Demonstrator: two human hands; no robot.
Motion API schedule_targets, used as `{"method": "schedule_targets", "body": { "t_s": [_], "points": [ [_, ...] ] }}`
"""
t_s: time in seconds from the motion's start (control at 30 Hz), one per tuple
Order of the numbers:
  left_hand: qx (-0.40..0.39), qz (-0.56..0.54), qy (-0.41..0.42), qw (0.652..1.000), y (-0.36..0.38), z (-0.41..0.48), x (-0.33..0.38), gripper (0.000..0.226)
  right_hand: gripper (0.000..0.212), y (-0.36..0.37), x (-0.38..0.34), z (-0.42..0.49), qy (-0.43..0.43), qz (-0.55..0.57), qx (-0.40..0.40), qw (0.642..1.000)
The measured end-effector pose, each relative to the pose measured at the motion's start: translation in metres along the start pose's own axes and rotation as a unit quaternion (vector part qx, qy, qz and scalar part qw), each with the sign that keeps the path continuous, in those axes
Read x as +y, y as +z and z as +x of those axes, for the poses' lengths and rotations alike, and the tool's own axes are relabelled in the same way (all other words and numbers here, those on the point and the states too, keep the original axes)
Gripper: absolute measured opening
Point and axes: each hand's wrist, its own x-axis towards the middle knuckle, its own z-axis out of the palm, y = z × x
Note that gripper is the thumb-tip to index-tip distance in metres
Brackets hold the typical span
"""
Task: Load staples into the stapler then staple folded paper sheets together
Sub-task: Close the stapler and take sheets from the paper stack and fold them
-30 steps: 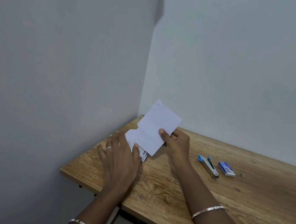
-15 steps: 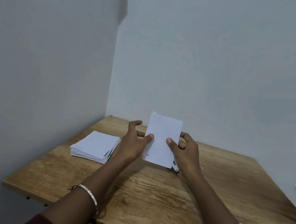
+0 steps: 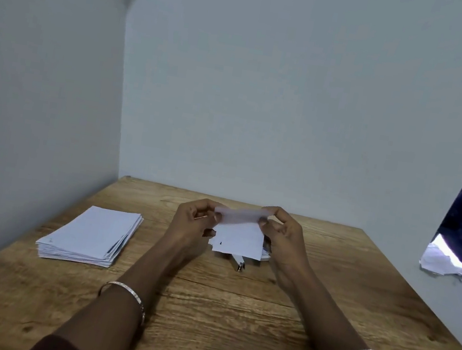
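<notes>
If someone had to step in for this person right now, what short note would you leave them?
Left hand and right hand: both pinch the top edge of one paper sheet, bending it over in a fold, held above the wooden table.
Paper stack: lies flat on the table to the left.
Stapler: on the table, mostly hidden behind the held sheet; only its near end shows.
Done: sheet in hand, fold begun.
Left: finish folding, then staple. Whether staples are loaded cannot be told.
</notes>
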Motion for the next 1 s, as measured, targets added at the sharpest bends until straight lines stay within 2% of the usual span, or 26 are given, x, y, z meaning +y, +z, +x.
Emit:
{"method": "schedule_targets", "body": {
  "t_s": [0.13,0.23,0.3,0.37,0.47,0.67,0.77,0.93,0.97,1.0],
  "points": [
    [-0.017,-0.098,-0.045,0.994,0.002,0.004,0.003,0.023,0.036,0.002,0.002,0.002,-0.004,-0.005,-0.003,1.000],
    [0.011,-0.106,-0.075,0.991,0.004,0.007,0.003,0.032,0.044,0.003,0.006,0.004,-0.025,-0.027,0.002,0.999],
    [0.030,-0.111,-0.095,0.989,0.003,0.010,0.002,0.028,0.048,0.001,0.009,0.006,-0.041,-0.047,0.014,0.998],
    [0.013,-0.112,-0.110,0.988,0.003,0.010,0.001,0.023,0.049,0.000,0.011,0.007,-0.051,-0.063,0.024,0.996],
    [-0.016,-0.118,-0.111,0.987,0.004,0.010,-0.002,0.016,0.049,0.001,0.011,0.007,-0.059,-0.076,0.023,0.995],
    [-0.013,-0.145,-0.075,0.987,-0.003,0.012,-0.003,0.026,0.052,0.004,0.009,0.005,-0.058,-0.064,-0.006,0.996],
    [-0.008,-0.153,-0.059,0.986,-0.004,0.013,-0.006,0.028,0.044,0.007,0.010,0.005,-0.041,-0.042,-0.008,0.998],
    [0.010,-0.138,-0.053,0.989,-0.006,0.016,-0.008,0.028,0.007,0.003,0.003,0.008,-0.007,0.053,-0.006,0.999],
    [0.010,-0.143,-0.054,0.988,-0.006,0.016,-0.008,0.029,0.005,0.003,0.003,0.008,0.005,0.065,-0.007,0.998],
    [0.010,-0.148,-0.056,0.987,-0.006,0.017,-0.008,0.030,0.011,0.003,0.005,0.009,0.018,0.060,-0.001,0.998]
  ]
}}
